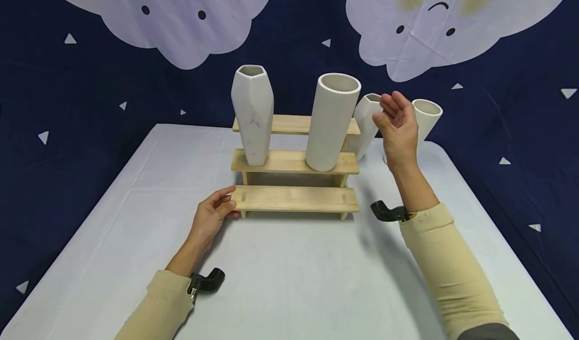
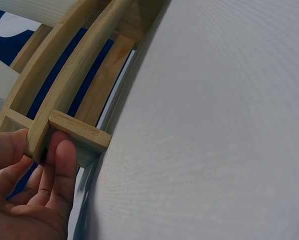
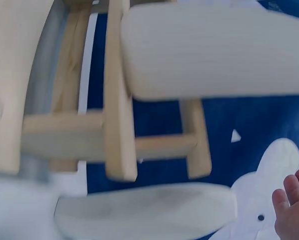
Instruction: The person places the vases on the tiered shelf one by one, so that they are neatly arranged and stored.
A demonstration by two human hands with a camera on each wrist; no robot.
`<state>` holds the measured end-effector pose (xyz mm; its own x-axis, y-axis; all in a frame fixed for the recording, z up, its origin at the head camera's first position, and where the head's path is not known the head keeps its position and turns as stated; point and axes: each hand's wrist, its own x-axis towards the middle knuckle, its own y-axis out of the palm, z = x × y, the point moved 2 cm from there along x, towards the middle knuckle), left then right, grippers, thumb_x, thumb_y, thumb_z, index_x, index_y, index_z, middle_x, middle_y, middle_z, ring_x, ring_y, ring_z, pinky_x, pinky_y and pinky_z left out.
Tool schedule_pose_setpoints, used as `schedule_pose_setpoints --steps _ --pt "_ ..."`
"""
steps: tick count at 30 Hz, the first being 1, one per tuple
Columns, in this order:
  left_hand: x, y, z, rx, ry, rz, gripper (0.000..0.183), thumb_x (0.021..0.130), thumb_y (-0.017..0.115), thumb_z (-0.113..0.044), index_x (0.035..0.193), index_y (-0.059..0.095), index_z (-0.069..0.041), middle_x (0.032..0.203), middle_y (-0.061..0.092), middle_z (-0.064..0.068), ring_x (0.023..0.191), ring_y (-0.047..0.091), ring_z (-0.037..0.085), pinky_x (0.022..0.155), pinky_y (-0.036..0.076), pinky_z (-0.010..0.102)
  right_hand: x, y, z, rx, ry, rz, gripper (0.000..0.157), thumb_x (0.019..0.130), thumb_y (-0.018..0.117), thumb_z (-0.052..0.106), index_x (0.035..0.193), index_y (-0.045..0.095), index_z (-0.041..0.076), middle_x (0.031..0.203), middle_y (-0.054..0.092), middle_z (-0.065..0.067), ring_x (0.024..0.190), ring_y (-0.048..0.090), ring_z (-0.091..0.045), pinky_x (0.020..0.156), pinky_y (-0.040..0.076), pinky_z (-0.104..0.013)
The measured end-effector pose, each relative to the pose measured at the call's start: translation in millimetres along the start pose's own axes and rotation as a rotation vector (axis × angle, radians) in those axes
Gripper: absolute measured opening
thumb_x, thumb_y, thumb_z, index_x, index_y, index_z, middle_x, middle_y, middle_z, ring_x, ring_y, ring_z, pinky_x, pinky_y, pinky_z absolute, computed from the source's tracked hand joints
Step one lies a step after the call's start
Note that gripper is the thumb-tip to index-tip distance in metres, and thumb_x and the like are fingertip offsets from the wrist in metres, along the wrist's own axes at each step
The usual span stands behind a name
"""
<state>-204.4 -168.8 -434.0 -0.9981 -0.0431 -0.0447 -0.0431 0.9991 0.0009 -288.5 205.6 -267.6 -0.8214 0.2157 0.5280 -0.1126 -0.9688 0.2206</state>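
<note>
Left hand [image 1: 210, 217] pinches the wooden stand [image 1: 294, 199], while the right hand [image 1: 400, 130], fingers relaxed, seems apart from the ribbed vase [image 1: 332, 121].

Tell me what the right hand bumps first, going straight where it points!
Probably the dark blue cloud-printed cloth backdrop: the right hand seems aimed past the white faceted ceramic vase beside it, but depth's unclear.

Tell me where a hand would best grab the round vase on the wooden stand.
Probably around the middle of the round vase, from its right: it stands upright with long, nearly straight walls, and the right hand is on that side. The angular vase shares the step on its left.
</note>
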Motion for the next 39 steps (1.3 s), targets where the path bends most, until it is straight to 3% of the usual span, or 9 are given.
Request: schedule_pose_setpoints --steps 6,14,39 --pt "0.5 -0.1 0.6 0.004 -0.002 -0.002 0.041 0.094 0.055 -0.004 0.135 0.049 -0.003 0.112 0.052 0.01 0.078 0.061 0.006 0.073 0.058 0.021 3 -20.3 -14 -0.174 0.069 -0.105 0.069 0.079 0.074 0.008 0.138 0.039 0.002 0.136 0.049 -0.013 0.13 0.044 -0.025 0.115 0.034 -0.033" --pt "-0.7 0.4 0.5 -0.014 -0.017 -0.002 0.041 0.094 0.055 -0.004 0.135 0.049 -0.003 0.112 0.052 0.01 0.078 0.062 0.006 0.072 0.058 0.019 2 -35.2 -39 -0.383 0.149 -0.157 0.073 0.079 0.074 0.017 0.141 0.037 0.008 0.142 0.045 -0.011 0.131 0.042 -0.018 0.114 0.033 -0.029" --pt "-0.6 -0.1 -0.9 -0.019 -0.013 0.005 0.042 0.094 0.055 -0.005 0.135 0.049 -0.003 0.113 0.053 0.011 0.078 0.062 0.007 0.074 0.059 0.022 35 -33.1 -84 -0.666 0.287 -0.168 0.082 0.079 0.073 0.032 0.144 0.029 0.006 0.146 0.039 -0.012 0.136 0.037 -0.021 0.117 0.03 -0.027"
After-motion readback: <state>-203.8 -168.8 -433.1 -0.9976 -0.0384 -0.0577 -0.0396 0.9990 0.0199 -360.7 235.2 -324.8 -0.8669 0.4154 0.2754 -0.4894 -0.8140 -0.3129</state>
